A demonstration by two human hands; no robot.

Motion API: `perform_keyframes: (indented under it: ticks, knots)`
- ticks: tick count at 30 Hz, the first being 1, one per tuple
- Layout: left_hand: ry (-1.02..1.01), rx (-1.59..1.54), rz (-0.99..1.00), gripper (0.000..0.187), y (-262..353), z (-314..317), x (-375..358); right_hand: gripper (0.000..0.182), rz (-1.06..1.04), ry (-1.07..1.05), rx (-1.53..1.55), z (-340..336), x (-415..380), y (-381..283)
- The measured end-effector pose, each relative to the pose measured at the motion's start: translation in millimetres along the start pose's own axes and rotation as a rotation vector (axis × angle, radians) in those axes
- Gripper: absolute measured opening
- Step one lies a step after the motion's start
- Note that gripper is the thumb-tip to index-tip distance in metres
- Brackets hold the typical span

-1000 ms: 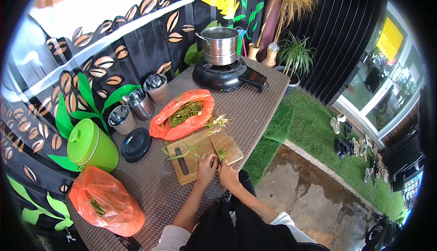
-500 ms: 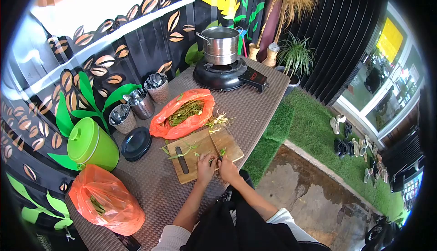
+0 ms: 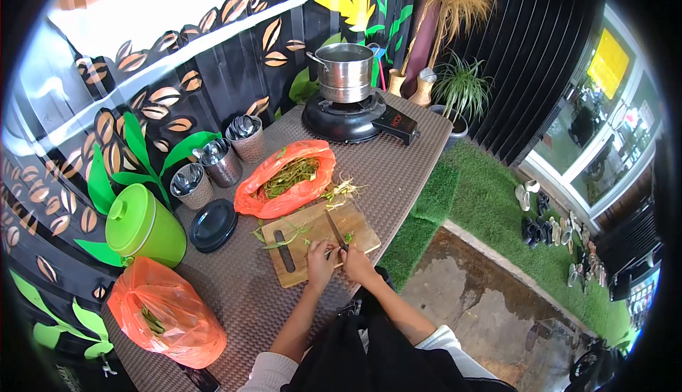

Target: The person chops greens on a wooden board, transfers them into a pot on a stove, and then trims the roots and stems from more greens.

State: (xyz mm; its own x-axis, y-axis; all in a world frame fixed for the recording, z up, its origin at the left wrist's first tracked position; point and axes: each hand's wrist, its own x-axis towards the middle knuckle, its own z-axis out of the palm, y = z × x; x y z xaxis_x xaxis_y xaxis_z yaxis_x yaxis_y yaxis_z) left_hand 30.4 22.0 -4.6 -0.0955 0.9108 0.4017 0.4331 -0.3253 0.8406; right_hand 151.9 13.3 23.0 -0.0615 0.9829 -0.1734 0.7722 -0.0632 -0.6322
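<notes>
My right hand (image 3: 357, 260) is closed on the handle of a knife (image 3: 333, 227), whose blade points away over the wooden cutting board (image 3: 305, 273). Close beside it, my left hand (image 3: 321, 258) has its fingers drawn together at the board's near edge; what they hold is too small to name. Small chopped green pieces (image 3: 349, 237) lie right of the blade. Some leafy stems (image 3: 295, 236) rest near the board's handle slot. Beyond the board, an open orange bag (image 3: 245, 197) holds green stems, with pale root ends (image 3: 344, 189) beside it.
A steel pot (image 3: 345, 79) stands on a black portable stove (image 3: 341, 126) at the far end. Along the wall are cutlery cups (image 3: 222, 166), black plates (image 3: 213, 224) and a lidded green container (image 3: 153, 229). A full orange bag (image 3: 170, 317) sits at the near left.
</notes>
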Motion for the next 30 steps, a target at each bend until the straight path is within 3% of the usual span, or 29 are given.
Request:
perform_keyframes:
  ticks: [4, 12, 17, 27, 30]
  knots:
    - [-0.019, -0.067, -0.097, 0.011, -1.4, -2.5, 2.2, 0.041, 0.066, 0.026, -0.063, 4.8, -22.8, -11.3]
    - [-0.094, -0.050, 0.059, 0.011, 1.3, -6.1, 1.1, 0.039, 0.102, 0.019, -0.136, -2.1, -17.0, -13.5]
    - [-0.071, -0.012, 0.048, 0.012, 3.3, -6.2, 2.0, 0.036, 0.084, 0.020, -0.205, -8.3, -16.4, -9.2]
    - [-0.124, 0.142, 0.136, 0.016, 6.4, -6.8, 2.6, 0.036, 0.073, 0.045, -0.149, 0.9, 1.1, -2.9]
    - [-0.127, 0.106, 0.094, 0.017, 4.3, -5.7, 2.1, 0.040, 0.054, -0.071, -0.055, -8.0, 9.8, 8.8]
